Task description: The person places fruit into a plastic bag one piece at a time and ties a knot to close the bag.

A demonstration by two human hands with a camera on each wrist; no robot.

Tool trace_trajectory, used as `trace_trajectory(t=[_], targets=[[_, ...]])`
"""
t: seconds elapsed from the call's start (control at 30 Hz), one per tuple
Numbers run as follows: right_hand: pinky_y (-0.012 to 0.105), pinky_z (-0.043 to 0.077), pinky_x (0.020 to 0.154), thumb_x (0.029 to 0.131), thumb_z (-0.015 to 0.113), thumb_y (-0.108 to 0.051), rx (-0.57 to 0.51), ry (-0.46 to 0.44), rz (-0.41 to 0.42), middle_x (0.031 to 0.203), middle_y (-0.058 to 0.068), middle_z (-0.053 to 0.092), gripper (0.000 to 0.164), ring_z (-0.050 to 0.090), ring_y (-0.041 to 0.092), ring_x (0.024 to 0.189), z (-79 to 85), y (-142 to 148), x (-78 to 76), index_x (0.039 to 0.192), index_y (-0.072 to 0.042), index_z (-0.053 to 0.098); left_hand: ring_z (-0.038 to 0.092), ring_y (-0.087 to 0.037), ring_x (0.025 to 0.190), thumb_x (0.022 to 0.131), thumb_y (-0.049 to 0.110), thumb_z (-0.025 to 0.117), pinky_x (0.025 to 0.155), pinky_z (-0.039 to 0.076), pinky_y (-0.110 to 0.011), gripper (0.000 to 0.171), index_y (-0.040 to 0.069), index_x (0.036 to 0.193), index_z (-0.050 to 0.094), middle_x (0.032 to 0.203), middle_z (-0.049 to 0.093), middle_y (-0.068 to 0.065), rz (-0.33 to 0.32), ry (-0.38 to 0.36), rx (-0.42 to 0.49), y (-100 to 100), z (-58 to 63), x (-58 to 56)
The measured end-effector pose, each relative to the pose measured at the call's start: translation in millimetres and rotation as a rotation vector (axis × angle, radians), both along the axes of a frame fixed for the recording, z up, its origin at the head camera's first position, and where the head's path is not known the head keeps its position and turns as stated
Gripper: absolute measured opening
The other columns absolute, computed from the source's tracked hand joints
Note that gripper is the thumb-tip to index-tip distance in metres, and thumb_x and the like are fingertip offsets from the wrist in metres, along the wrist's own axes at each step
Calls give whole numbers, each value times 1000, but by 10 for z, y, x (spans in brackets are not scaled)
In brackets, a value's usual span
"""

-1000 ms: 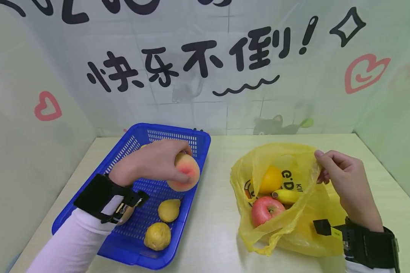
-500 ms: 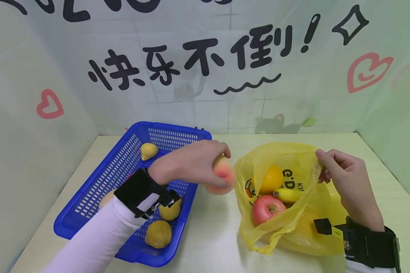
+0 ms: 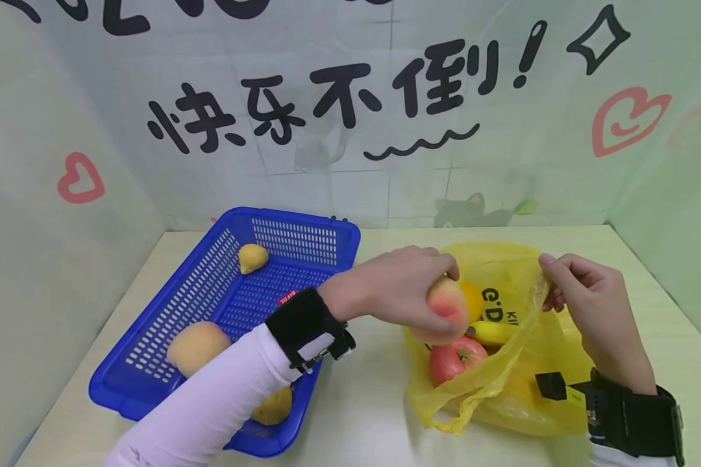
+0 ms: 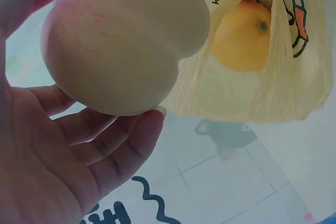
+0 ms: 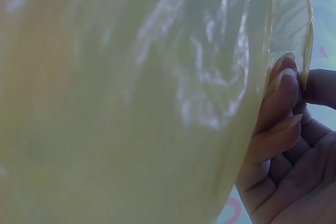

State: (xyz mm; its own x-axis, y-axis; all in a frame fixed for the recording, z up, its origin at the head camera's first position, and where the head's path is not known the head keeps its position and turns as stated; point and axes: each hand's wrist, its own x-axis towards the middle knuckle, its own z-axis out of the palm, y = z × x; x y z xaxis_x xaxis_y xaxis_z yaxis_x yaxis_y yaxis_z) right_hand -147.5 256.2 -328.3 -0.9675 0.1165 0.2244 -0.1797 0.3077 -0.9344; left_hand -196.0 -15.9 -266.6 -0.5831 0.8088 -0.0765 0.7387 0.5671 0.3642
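My left hand (image 3: 405, 285) grips a peach (image 3: 447, 310) over the left side of the mouth of a yellow plastic bag (image 3: 537, 395). In the left wrist view, thumb and fingers curve round the peach (image 4: 121, 45). My right hand (image 3: 596, 311) pinches the right rim of the bag, which the right wrist view shows as thin film (image 5: 157, 103) beside the fingers. Inside the bag lie a red apple (image 3: 457, 360), a banana (image 3: 493, 333) and an orange (image 3: 474, 299), partly hidden by the held peach. The orange (image 4: 243, 35) shows whole in the left wrist view.
A blue plastic basket (image 3: 344, 243) stands on the left of the table (image 3: 362, 402). It holds a lemon (image 3: 252, 258), another peach (image 3: 197, 347) and a yellow fruit (image 3: 273, 407) partly behind the left sleeve (image 3: 210, 395). A printed wall sheet (image 3: 350, 188) rises behind the table.
My left hand has carried the peach rightward from above the basket, across the table, to the bag's mouth. My right hand stays at the bag's rim.
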Motion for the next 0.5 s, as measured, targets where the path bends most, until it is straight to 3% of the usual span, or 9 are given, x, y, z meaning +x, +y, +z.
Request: trace_trajectory(t=[0.17,0.37,0.5], targets=[[21,48,55,99,59,-23,-24,-3,12,67,-3,58,25,53,15,59,-7,-14,10,83,-5,65,56,-10,92,84,48,66,71,47,-16,54,13,124,57,105,61,3,-9,-32,-11,115,-70,-26],[19,49,56,100,58,-25,45,-11,-2,68,-4,58,26,53,15,61,6,-29,2,84,-6,65,57,-10,91,86,45,64,70,48,-16,47,14,120,55,100,60,4,0,-94,-7,260,-205,-108],[19,50,57,100,57,-25,75,-11,-8,68,-4,57,26,53,15,61,17,-34,-3,85,-6,65,56,-10,91,86,46,64,71,47,-16,46,13,118,55,100,61,4,-6,-83,-38,359,-289,-137]])
